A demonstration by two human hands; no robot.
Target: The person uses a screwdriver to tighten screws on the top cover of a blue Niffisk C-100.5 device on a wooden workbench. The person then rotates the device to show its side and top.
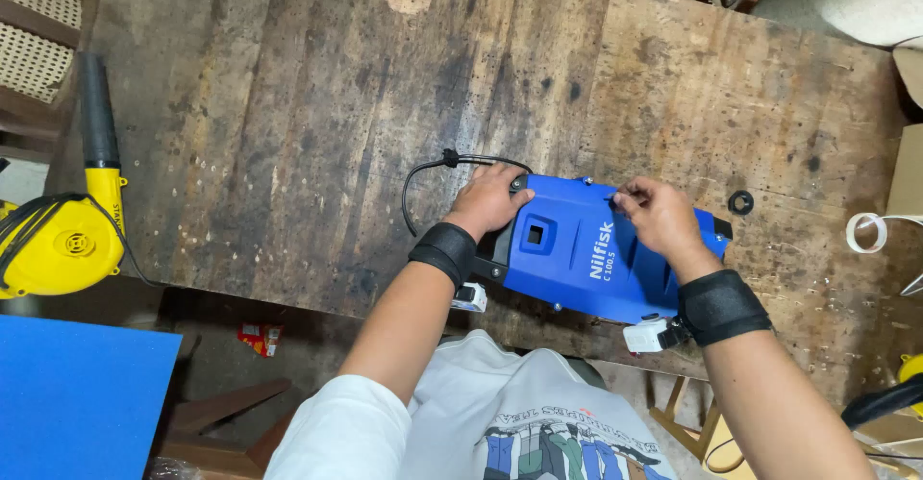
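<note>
A blue plastic machine housing (pixel 586 259) lies flat near the front edge of a worn wooden workbench (pixel 336 134). My left hand (pixel 490 199) rests on its left end, fingers curled over the black part there, next to a black cable (pixel 423 177) that loops out onto the bench. My right hand (pixel 654 216) presses on the top of the blue cover near its far edge, fingertips pinched on something small that I cannot make out. Both wrists wear black bands with small white devices.
A small black ring (pixel 740 202) lies on the bench just right of the housing. A yellow blower with a black nozzle (pixel 72 221) sits at the left edge. A blue sheet (pixel 77 393) is lower left. White tape (pixel 870 230) shows at right.
</note>
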